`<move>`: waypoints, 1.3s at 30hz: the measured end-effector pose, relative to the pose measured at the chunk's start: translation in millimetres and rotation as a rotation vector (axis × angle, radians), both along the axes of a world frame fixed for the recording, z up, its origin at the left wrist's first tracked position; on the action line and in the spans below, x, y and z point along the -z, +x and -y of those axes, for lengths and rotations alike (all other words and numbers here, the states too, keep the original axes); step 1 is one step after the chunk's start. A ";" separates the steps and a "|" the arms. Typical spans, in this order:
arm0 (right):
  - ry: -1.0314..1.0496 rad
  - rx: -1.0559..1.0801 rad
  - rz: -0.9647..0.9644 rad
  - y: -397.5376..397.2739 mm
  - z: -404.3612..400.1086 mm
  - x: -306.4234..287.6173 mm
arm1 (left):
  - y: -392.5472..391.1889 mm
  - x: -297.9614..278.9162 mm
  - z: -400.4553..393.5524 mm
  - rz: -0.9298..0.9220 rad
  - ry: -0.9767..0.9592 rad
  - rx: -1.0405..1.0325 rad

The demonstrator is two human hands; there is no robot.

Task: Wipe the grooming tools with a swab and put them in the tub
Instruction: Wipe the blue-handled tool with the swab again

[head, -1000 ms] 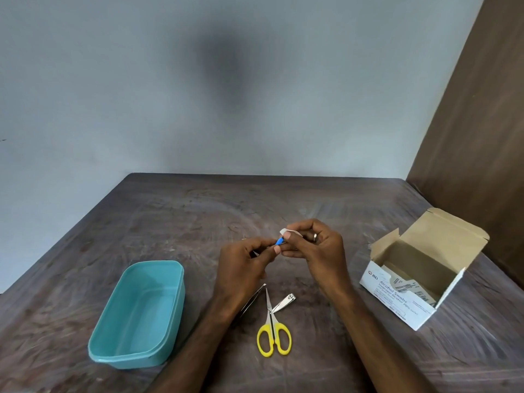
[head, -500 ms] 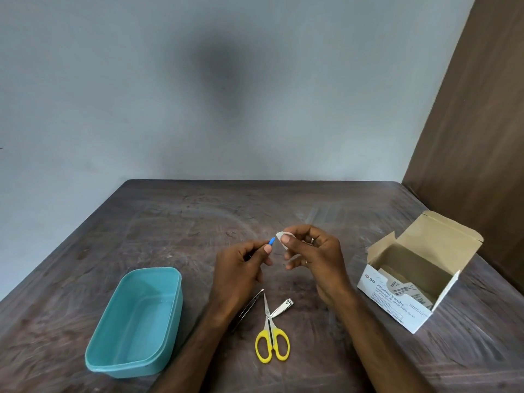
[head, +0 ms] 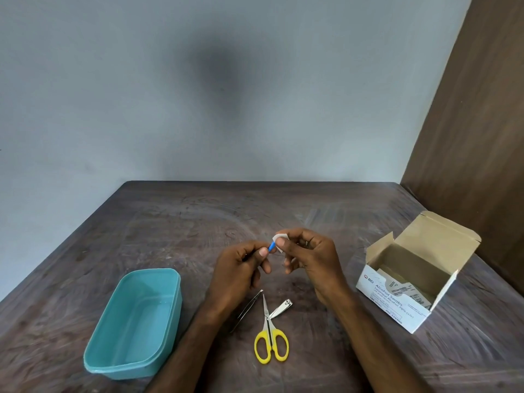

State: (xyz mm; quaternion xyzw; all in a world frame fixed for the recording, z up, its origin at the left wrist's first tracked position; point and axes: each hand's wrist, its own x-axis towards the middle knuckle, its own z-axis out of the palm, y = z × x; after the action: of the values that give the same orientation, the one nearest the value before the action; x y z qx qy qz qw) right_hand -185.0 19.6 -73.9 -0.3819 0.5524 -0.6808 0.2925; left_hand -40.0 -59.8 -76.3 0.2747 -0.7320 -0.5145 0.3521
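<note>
Tub (head: pixel 133 321): teal, on the table (head: pixel 198 217) at the left, mouth up. Nothing is visible inside it.

Left hand (head: pixel 241 268): raised above the table, fingers curled, thumb and forefinger pinching a small tool with a blue tip (head: pixel 272 246). Only the blue end shows; the rest is hidden in the fingers, so its kind cannot be told. Its long axis runs up and to the right, toward the other hand.

Right hand (head: pixel 309 259): raised opposite, pinching a white swab (head: pixel 279 241) between thumb and forefinger. The swab meets the blue tip; wiping appears to be in progress.

On the table below the hands, left to right: tweezers (head: pixel 246 310), partly under the left wrist; yellow-handled scissors (head: pixel 269 333), points away from the person; nail clipper (head: pixel 280 307) just beside the scissor blades. All three are not yet in the tub.

Far right: open cardboard box (head: pixel 411 282) of alcohol swabs, sachets visible inside.

Judgement: the tub lies down and to the left of the held tool, on the left hand's own side. That hand is nearer and already holds the tool, so it is better placed to carry it there.
</note>
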 end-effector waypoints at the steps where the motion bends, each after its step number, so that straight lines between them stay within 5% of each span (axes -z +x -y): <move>1: -0.004 0.009 0.008 -0.2 0.4 0.4 | 0.3 -0.7 -0.1 -0.005 0.007 0.005; 10: -0.010 0.005 0.092 -3.4 1.3 2.4 | -0.7 -6.5 -4.1 -0.141 0.192 0.004; 39: -0.039 0.036 0.056 7.3 -0.1 1.3 | -4.4 -6.8 -9.0 -0.191 0.205 -0.049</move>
State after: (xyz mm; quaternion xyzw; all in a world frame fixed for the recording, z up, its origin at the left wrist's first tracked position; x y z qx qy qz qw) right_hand -177.7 19.7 -75.2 -0.3581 0.5373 -0.7072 0.2880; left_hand -44.5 -50.8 -69.5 0.2767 -0.6317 -0.6017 0.4029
